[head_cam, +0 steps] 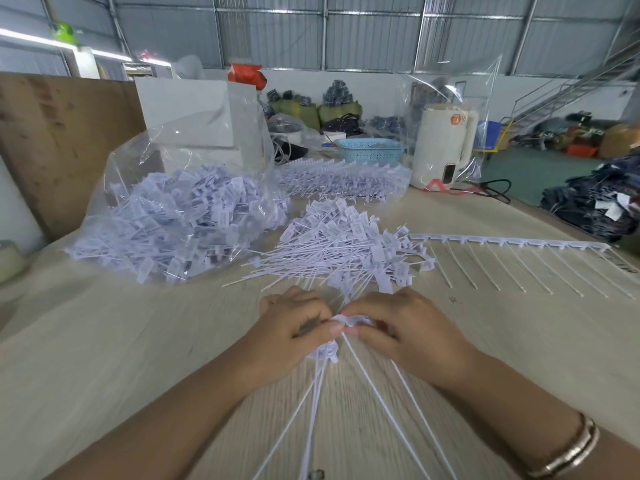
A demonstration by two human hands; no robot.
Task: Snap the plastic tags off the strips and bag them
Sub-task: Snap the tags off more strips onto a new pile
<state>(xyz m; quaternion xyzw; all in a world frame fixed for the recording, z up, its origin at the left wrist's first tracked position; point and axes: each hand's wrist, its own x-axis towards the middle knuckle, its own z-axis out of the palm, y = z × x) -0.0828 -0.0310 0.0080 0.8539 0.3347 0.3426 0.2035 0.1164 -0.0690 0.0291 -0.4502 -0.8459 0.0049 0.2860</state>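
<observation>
My left hand (294, 327) and my right hand (401, 323) meet over the table's middle, both pinching a white tag strip (349, 321) between thumbs and fingers. Its thin white tails (367, 386) fan down toward me. Just beyond my hands lies a loose pile of snapped-off tags (346, 244). To the left, an open clear plastic bag (180, 209) holds many white tags. A whole strip (512, 252) with tails like a comb lies flat at the right. A stack of strips (343, 180) sits farther back.
A wooden table (121, 341) carries everything. At the back stand a blue basket (370, 148), a white kettle-like appliance (443, 147) inside a clear bag, and a white box (187, 112). A tape roll (10, 259) sits at the left edge. A brown board (59, 140) leans left.
</observation>
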